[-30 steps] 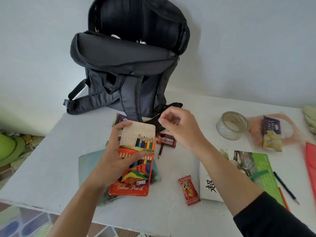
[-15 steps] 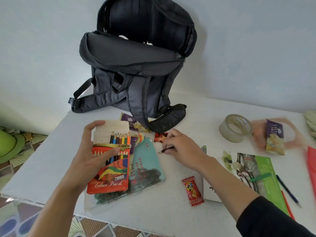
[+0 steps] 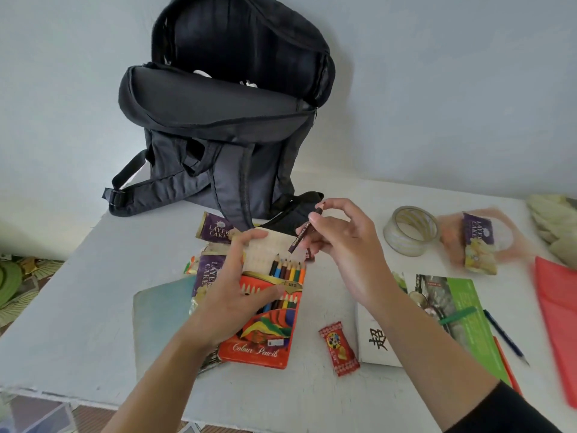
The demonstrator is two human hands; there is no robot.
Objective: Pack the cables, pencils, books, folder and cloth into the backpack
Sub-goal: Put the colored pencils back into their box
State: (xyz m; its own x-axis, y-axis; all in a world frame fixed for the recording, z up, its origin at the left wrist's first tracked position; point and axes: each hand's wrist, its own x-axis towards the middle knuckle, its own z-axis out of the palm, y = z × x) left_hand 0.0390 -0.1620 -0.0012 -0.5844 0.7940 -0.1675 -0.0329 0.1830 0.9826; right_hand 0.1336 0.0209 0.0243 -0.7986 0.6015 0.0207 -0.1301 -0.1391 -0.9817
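Observation:
My left hand (image 3: 232, 295) grips an open red box of colour pencils (image 3: 265, 332) over the table, with several pencils standing in it. Just above the box's open flap, my right hand (image 3: 343, 245) pinches a dark pencil (image 3: 304, 230), tilted tip down. The black backpack (image 3: 218, 126) stands open at the back of the white table (image 3: 78, 307). A green book (image 3: 462, 304) lies to the right with a blue pencil (image 3: 505, 337) beside it. A red folder (image 3: 559, 307) sits at the right edge. A teal pouch (image 3: 159, 320) lies under the box.
A tape roll (image 3: 409, 229) and a snack packet in a pink bag (image 3: 477, 242) lie at the back right. Purple cake wrappers (image 3: 215, 229) and a red candy (image 3: 338, 348) lie near the box. The table's front edge is close to my arms.
My right hand picked the dark pencil up from the table and raised it to the box. My left hand brought the box back toward the middle.

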